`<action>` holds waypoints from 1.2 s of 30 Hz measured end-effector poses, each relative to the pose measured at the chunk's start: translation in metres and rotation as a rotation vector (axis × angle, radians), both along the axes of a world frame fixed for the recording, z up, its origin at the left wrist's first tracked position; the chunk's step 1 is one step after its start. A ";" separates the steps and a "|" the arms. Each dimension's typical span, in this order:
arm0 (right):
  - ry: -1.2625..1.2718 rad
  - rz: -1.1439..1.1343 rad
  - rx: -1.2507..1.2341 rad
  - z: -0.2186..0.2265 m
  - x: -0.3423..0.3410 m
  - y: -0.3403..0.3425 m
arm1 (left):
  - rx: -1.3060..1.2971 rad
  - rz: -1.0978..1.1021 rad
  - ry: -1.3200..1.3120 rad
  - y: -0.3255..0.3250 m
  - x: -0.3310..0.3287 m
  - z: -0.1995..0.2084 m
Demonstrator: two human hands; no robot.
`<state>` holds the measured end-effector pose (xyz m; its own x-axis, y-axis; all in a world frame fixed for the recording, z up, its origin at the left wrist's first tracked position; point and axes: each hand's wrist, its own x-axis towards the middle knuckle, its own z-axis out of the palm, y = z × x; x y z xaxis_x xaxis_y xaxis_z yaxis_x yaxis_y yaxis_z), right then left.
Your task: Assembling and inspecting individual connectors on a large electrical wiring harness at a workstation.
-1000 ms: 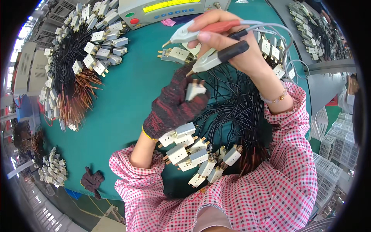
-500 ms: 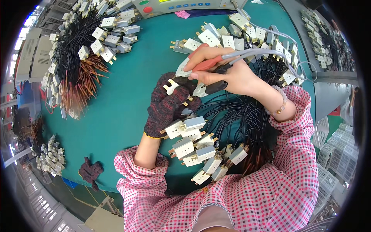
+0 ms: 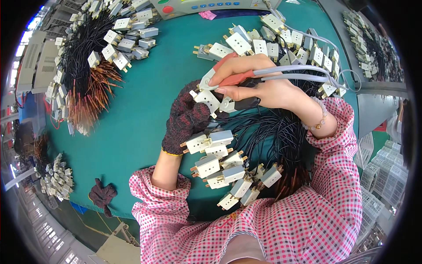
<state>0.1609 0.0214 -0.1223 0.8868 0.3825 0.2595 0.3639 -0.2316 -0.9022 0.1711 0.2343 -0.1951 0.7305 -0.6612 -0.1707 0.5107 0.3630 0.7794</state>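
My left hand, in a dark knitted glove, is closed around a white rectangular plug with brass prongs, its flat face upward. My bare right hand grips two test clips together, a red-handled clip and a black-handled clip, each with a grey cable. The pale jaws of the clips sit at the plug's far and right edges; whether they bite on its metal I cannot tell. Below my left hand lies a pile of similar white and grey plugs, with black wires running off to the right.
A bundle of plugs with black wires and brown ends lies at the left. More plugs fill the far right of the green table. At the back stands a tester with buttons. A loose dark glove lies near the left edge.
The plug in my left hand has turned so its broad white face shows, where mostly prongs showed before. Both clips have shifted slightly against it.
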 end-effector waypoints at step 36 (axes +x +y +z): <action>0.300 -0.081 0.304 -0.006 -0.002 0.013 | 0.020 0.099 -0.136 -0.002 0.002 -0.008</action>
